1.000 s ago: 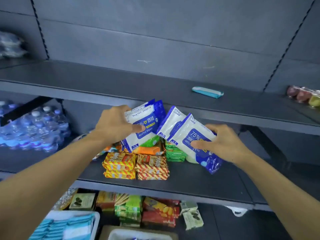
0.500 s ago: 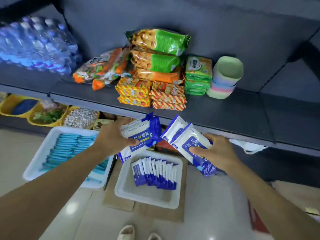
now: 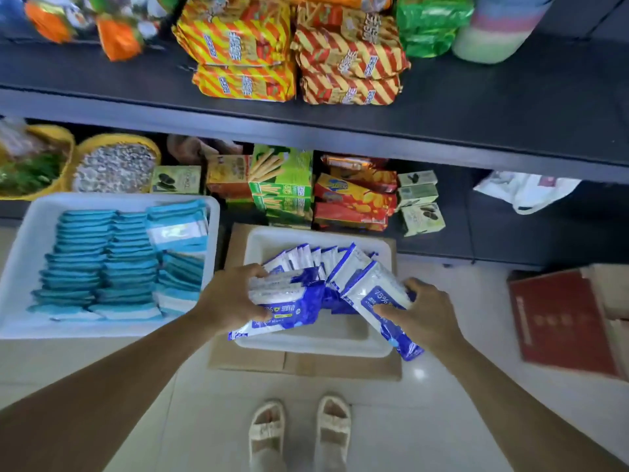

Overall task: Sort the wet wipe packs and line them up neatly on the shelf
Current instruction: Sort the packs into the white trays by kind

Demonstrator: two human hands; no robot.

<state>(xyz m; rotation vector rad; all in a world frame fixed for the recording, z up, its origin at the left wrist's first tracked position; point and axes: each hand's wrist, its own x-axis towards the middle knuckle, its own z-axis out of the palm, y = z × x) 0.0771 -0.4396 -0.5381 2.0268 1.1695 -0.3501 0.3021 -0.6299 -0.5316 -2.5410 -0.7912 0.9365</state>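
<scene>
- Below the dark shelf [image 3: 476,107], on the pale tiled floor: large white tray [image 3: 20,267], filled with rows of teal wipe packs [image 3: 112,264]; left of centre.
- Smaller white tray [image 3: 316,345], resting on flattened cardboard [image 3: 306,364]; a row of blue-and-white alcohol wipe packs [image 3: 306,258] stands on edge inside it.
- Striped snack packs [image 3: 245,49], stacked on the shelf above.
- Left hand [image 3: 231,301]: arm reaching forward over the smaller tray, fingers curled over the top and thumb below, gripping a stack of alcohol wipe packs [image 3: 289,301] held flat.
- Right hand [image 3: 422,315]: arm reaching forward, fingers wrapped behind and thumb across the front, gripping tilted alcohol wipe packs [image 3: 377,291] above the tray's right side.
- Cream slippers [image 3: 299,427], at bottom centre.
</scene>
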